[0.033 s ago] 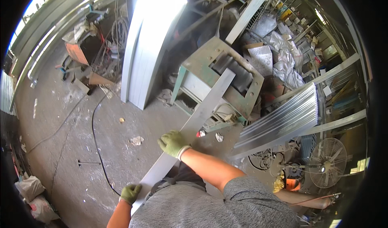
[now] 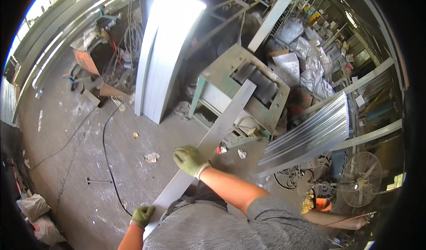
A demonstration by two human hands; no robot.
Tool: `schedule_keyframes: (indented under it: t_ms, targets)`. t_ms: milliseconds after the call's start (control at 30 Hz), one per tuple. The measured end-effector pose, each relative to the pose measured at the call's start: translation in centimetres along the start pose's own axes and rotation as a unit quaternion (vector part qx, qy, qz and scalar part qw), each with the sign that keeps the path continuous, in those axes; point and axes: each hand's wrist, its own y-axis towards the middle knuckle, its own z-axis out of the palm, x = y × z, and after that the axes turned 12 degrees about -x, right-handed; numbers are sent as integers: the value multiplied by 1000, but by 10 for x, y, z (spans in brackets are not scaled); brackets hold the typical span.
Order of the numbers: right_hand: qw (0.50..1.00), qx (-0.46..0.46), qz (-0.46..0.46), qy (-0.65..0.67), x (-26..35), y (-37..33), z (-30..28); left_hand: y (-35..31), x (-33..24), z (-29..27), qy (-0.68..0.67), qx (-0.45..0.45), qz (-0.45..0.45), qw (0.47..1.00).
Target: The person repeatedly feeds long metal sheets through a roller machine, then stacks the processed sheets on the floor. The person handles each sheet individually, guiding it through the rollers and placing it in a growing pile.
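since the metal strip (image 2: 227,118) is long, the left hand (image 2: 143,215) and right hand (image 2: 190,160) clamp fingers on it well apart, seemingly for balance, its far end beyond them overlapping a roller machine (image 2: 222,68).

I count 2 gloved hands — left hand (image 2: 143,215), right hand (image 2: 190,159) — and 1 long metal strip (image 2: 222,125). 1 green-framed machine (image 2: 217,66). 1 upright stack of pale panels (image 2: 162,68) left of it, 1 stack of corrugated sheets (image 2: 308,134) right. 1 round fan (image 2: 361,179). 2 bags (image 2: 33,207), lower left. 1 black cable (image 2: 106,154). Sheets per stack — can't count from my end.
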Motion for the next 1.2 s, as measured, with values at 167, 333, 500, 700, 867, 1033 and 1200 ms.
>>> schedule_keyframes:
  t_ms: [167, 333, 500, 700, 867, 1033, 1200]
  targets:
    - [950, -302, 71, 21, -5, 22, -55, -21, 7, -31, -11, -96, 51, 994]
    - [875, -396, 248, 128, -35, 82, -134, 1, -51, -23, 7, -216, 185, 959]
    - [800, -420, 352, 245, -47, 121, -215, 15, -89, -19, 22, -298, 315, 901]
    - [666, -265, 474, 512, -54, 115, -244, 42, -77, -20, -6, -377, 426, 822]
    - [642, -200, 480, 564, -47, 96, -192, 75, -66, -14, 85, -235, 217, 944]
    - [692, -107, 394, 595, -22, 78, -138, 106, -182, -27, 50, -151, 321, 934]
    - [827, 12, 307, 471, -35, 76, -119, 131, -386, -39, -89, -131, 456, 876]
